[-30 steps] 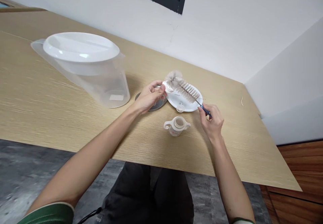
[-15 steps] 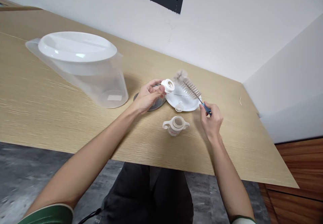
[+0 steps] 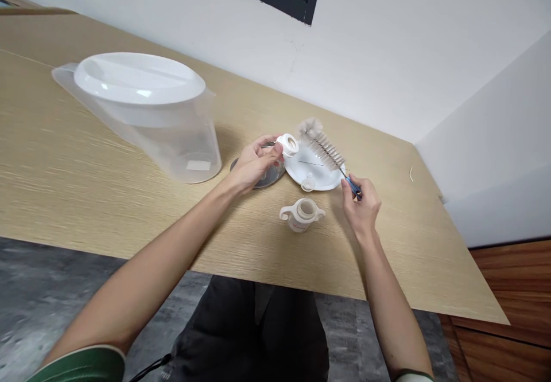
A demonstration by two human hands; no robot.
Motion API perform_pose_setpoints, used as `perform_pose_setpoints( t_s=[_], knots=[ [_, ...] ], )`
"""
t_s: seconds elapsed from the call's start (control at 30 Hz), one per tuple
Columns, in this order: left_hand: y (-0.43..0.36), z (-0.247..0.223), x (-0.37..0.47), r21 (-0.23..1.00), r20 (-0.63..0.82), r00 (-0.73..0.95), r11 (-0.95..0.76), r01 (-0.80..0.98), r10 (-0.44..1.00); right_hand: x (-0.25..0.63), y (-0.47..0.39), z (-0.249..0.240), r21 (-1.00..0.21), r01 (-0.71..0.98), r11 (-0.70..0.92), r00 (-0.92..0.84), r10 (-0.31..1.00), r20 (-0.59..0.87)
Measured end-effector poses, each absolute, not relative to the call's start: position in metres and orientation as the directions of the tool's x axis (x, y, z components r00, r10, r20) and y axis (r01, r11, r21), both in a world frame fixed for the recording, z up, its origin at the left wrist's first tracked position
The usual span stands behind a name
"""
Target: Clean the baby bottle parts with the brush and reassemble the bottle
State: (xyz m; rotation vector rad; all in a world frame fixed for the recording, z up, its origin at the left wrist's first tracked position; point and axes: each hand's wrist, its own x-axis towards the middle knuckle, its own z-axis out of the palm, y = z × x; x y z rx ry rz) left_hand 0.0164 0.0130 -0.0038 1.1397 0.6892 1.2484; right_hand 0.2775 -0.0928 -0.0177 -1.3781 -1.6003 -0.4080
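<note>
My left hand [image 3: 257,161] is closed on a white bottle collar [image 3: 288,144], a ring with an opening facing up and right. In my right hand [image 3: 360,201] is the blue handle of a bottle brush [image 3: 322,145]; its bristles point up and left above a white plate [image 3: 329,182]. A small clear piece [image 3: 307,183], perhaps a nipple or cap, rests by the plate's near edge. An open two-handled baby bottle [image 3: 301,215] stands upright between my hands, nearer to me. Under my left hand lies a grey round dish [image 3: 263,182], partly hidden.
A large translucent pitcher [image 3: 172,135] with a white lid stands on the table [image 3: 129,210] at the left. A thin, bent white strip [image 3: 411,174] lies at the right. Behind the table rises a white wall [image 3: 365,55].
The view has shifted slightly, so the things appear a little farther right. Both hands keep their holds on the collar and the brush, with almost no visible movement.
</note>
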Motion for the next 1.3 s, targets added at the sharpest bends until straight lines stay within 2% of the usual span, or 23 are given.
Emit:
perform_pose_setpoints(
  t_s=[0.17,0.37,0.67,0.87,1.0,1.13,1.3],
  knots=[
    [0.0129,-0.0024,0.0164,0.920,0.176,0.237,-0.074,-0.384,0.955,0.2780,-0.0950,-0.0168,-0.391,0.869,0.304,0.175,0.550,0.817],
    [0.0095,-0.0002,0.0156,0.911,0.200,0.283,-0.072,-0.405,0.938,0.2742,-0.0959,-0.0163,-0.301,0.877,0.373,0.022,0.596,0.802],
    [0.0084,0.0001,0.0180,0.914,0.228,0.234,-0.124,-0.387,0.945,0.2802,-0.0948,-0.0146,-0.379,0.878,0.291,0.163,0.564,0.809],
    [0.0071,0.0008,0.0183,0.921,0.199,0.200,-0.113,-0.374,0.959,0.2758,-0.0975,-0.0114,-0.301,0.868,0.394,0.053,0.530,0.846],
    [0.0076,0.0001,0.0172,0.928,0.180,0.198,-0.100,-0.359,0.964,0.2763,-0.0967,-0.0100,-0.254,0.873,0.417,-0.026,0.558,0.829],
    [0.0073,0.0009,0.0176,0.925,0.184,0.197,-0.102,-0.366,0.963,0.2791,-0.0945,-0.0117,-0.285,0.891,0.355,0.026,0.585,0.810],
    [0.0083,0.0009,0.0178,0.920,0.214,0.191,-0.132,-0.369,0.958,0.2801,-0.0943,-0.0127,-0.358,0.891,0.280,0.152,0.558,0.816]
  ],
)
